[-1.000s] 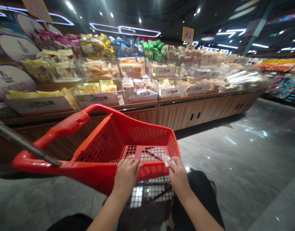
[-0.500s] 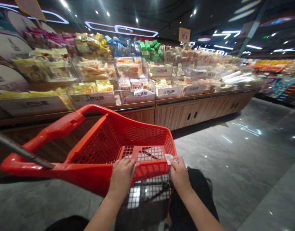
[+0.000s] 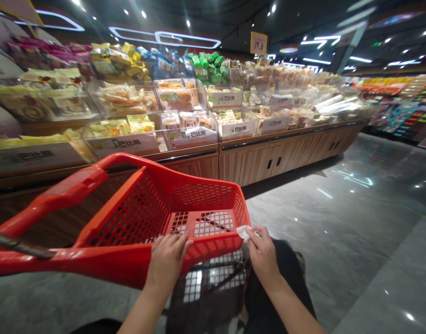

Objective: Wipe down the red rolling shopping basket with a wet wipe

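A red plastic shopping cart (image 3: 199,243) fills the lower left of the head view, its perforated basket open at the top. My left hand (image 3: 167,257) is closed over the near rim, fingers curled to the inner side. At the basket's front corner, my right hand (image 3: 263,248) pinches a crumpled white tissue (image 3: 243,232) between thumb and fingers. The tissue lies against the corner of the rim. Through the holes in the basket floor, a lower grid rack is partly visible.
Behind the cart runs a wooden display counter (image 3: 254,164) stacked with packaged baked goods (image 3: 187,121). A yellow price sign (image 3: 259,43) stands above it. A grey rod (image 3: 21,246) crosses the cart's handle end. Glossy tiled floor (image 3: 338,222) extends to the right.
The cart and counter have shifted left in view. My left hand has shifted left along with the rim, while my right hand stays by the front corner, still pinching the tissue.
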`<state>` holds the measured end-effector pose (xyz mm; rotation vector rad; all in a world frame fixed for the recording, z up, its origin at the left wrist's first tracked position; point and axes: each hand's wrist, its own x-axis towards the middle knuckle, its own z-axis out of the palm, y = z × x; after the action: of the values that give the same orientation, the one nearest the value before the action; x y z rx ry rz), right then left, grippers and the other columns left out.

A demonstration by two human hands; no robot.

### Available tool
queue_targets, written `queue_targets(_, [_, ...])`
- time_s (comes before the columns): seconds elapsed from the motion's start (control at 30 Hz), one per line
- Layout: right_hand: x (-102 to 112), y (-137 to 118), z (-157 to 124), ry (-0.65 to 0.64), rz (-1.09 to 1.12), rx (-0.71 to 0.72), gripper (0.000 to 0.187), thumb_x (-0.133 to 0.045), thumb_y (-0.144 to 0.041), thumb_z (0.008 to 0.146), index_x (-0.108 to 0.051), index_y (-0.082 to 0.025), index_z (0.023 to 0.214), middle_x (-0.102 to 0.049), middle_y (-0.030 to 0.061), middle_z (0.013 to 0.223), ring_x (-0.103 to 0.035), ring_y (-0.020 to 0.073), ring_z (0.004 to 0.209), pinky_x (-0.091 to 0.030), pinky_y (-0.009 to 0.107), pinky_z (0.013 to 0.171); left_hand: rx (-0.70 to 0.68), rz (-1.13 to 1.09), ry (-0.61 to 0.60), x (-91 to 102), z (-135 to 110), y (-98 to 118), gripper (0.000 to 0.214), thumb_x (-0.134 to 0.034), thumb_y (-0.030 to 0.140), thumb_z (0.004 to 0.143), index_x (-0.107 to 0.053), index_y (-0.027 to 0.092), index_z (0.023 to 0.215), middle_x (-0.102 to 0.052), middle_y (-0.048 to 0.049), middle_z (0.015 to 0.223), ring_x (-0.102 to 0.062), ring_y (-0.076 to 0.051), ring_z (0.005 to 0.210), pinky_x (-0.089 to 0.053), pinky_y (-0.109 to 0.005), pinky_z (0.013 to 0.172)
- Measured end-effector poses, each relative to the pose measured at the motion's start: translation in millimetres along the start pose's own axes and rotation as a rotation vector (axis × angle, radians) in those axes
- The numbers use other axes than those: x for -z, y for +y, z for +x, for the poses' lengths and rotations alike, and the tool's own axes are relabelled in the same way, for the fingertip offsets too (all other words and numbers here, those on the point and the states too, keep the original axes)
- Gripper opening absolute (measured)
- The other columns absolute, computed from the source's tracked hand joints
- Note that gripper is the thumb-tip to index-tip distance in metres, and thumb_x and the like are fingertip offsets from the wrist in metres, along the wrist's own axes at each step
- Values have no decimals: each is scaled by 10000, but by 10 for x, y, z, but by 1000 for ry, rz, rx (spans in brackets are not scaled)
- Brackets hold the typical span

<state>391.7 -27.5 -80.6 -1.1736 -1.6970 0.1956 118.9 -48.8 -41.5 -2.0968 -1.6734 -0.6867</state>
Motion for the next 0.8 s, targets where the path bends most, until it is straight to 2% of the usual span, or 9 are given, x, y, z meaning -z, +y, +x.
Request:
queue_targets(0.1, [-133,-94,23,-77,-46,-1,446,-396,2,811,-642,-191,1128,-518,96,993,-560,210,920,-518,348,811,-3,3,12,-3,4,4,241,-471,361,899,-664,217,899,-694,-14,815,-591,-168,757,-362,-327,800])
queue_targets(0.23, [-370,-398,30,-169,-47,67,522,-386,41,771,-604,-175,1193,-514,119,1041,-527,230,980,-508,368,845,-17,6,26,2,3,-3,238,-466,352,901,-665,221,906,-696,-10,807,-597,-162,753,-361,-326,805])
queue_targets(0.33, [-424,-535,47,-232,-46,107,583,-406,57,727,-583,-189,1225,-526,117,1061,-514,240,995,-505,373,850,-36,4,27,18,-6,-34,226,-473,345,899,-662,224,915,-699,-8,814,-598,-159,746,-364,-321,791])
queue_targets(0.4, [-371,-490,68,-236,-46,99,601,-402,67,716,-590,-204,1218,-533,108,1055,-514,238,993,-502,375,854,-51,1,25,30,-15,-61,222,-478,346,897,-661,223,914,-700,-7,822,-602,-158,747,-366,-315,777])
queue_targets(0.6, [-149,-125,86,-132,-81,-6,542,-392,49,761,-632,-231,1158,-521,93,1021,-524,225,967,-500,390,862,-65,3,40,36,-28,-104,218,-486,335,893,-662,205,893,-699,-12,802,-610,-163,737,-367,-318,761])
queue_targets(0.8, [-222,-253,-51,-204,-24,41,613,-370,73,739,-564,-206,1249,-489,112,1093,-514,234,1054,-487,393,898,-98,-6,58,42,-55,-129,192,-492,315,893,-655,214,902,-696,-3,807,-608,-159,747,-364,-319,769])
